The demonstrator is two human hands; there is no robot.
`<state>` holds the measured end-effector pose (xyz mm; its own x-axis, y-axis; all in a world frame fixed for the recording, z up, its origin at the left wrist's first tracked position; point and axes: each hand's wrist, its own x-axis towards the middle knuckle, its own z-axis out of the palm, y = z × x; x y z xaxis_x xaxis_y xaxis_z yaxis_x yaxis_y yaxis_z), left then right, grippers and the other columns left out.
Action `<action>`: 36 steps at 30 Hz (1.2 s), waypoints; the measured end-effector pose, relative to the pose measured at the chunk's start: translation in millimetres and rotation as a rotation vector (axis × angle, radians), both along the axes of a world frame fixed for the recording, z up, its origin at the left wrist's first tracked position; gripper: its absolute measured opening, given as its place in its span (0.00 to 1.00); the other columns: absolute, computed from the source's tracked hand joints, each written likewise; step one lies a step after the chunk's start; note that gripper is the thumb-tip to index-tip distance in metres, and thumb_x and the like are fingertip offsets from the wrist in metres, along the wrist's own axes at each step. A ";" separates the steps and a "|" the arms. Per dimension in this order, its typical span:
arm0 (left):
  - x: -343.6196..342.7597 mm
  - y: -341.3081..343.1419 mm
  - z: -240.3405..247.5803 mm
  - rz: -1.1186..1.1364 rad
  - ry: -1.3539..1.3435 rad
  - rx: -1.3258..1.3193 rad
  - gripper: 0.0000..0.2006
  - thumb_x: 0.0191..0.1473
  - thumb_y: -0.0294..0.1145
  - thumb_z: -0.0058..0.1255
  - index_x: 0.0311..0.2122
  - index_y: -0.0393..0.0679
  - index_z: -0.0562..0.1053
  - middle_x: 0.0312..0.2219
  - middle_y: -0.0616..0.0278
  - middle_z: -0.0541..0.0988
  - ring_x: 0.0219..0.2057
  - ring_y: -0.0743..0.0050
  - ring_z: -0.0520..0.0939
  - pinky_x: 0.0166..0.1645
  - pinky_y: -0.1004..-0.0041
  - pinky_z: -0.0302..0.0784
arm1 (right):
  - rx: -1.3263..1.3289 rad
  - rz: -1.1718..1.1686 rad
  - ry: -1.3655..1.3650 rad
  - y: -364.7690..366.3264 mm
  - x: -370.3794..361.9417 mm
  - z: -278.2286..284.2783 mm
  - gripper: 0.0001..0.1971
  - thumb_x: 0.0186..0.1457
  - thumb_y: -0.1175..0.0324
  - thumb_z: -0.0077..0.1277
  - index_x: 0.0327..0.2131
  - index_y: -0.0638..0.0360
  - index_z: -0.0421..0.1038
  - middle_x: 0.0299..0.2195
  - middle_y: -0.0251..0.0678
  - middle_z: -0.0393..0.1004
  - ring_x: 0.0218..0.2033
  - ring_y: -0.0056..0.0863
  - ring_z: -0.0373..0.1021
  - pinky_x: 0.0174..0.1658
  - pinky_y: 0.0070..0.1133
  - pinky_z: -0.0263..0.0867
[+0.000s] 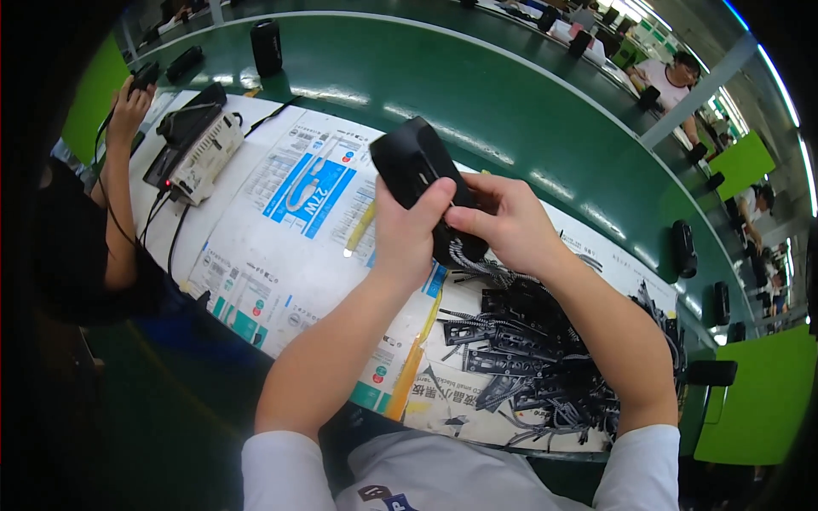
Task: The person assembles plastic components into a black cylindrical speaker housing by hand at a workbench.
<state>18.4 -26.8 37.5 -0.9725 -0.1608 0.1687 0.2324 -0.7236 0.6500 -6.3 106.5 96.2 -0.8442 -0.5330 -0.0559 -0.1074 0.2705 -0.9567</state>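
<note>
Above the work table I hold a black portable speaker (413, 149) with rounded ends, tilted so its far end points up and left. My left hand (409, 217) is closed round its near left side, the thumb lying on top. My right hand (515, 217) grips its right side, thumb pressed close to my left thumb; the fingers behind are partly hidden. A grey braided cord (464, 255) hangs at the speaker's near end, below my right hand. Under my right forearm lies a pile of black plastic strips (520, 362) with braided cords, spread over the table's right side.
Printed cardboard sheets (281, 255) with yellow tape (409, 375) cover the table. At the left stands a pale box-shaped device (204, 157) with cables, beside a co-worker's hand (132, 106). A green conveyor belt (358, 60) curves behind, carrying several black speakers (267, 47).
</note>
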 end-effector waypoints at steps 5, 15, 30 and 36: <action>-13.8 -10.5 -9.6 0.080 0.040 0.024 0.23 0.48 0.26 0.56 0.47 0.41 0.60 0.35 0.64 0.70 0.34 0.76 0.75 0.39 0.74 0.75 | 0.129 0.010 0.070 -11.2 -8.9 -5.6 0.23 0.53 0.70 0.53 0.52 0.67 0.63 0.41 0.39 0.72 0.39 0.23 0.69 0.47 0.20 0.65; -12.3 -27.3 -9.5 0.053 -0.008 0.133 0.21 0.53 0.34 0.52 0.52 0.48 0.60 0.39 0.66 0.71 0.41 0.72 0.75 0.45 0.68 0.74 | 0.596 0.122 0.428 2.5 29.9 2.8 0.13 0.44 0.66 0.59 0.33 0.63 0.74 0.19 0.37 0.71 0.21 0.31 0.70 0.27 0.24 0.65; -11.2 -40.8 -20.1 -0.566 0.111 0.376 0.39 0.51 0.57 0.45 0.61 0.40 0.53 0.53 0.49 0.65 0.54 0.54 0.68 0.59 0.56 0.62 | 0.228 -0.001 0.306 -10.8 -23.4 18.6 0.19 0.45 0.65 0.52 0.41 0.66 0.73 0.32 0.46 0.76 0.33 0.34 0.75 0.36 0.27 0.70; -13.4 -19.5 -24.5 -0.238 -0.073 0.217 0.34 0.57 0.57 0.38 0.61 0.44 0.53 0.55 0.58 0.62 0.58 0.60 0.62 0.62 0.60 0.54 | 0.296 0.054 0.357 -10.6 -24.3 3.2 0.40 0.35 0.47 0.59 0.47 0.72 0.65 0.36 0.51 0.74 0.37 0.42 0.72 0.43 0.27 0.67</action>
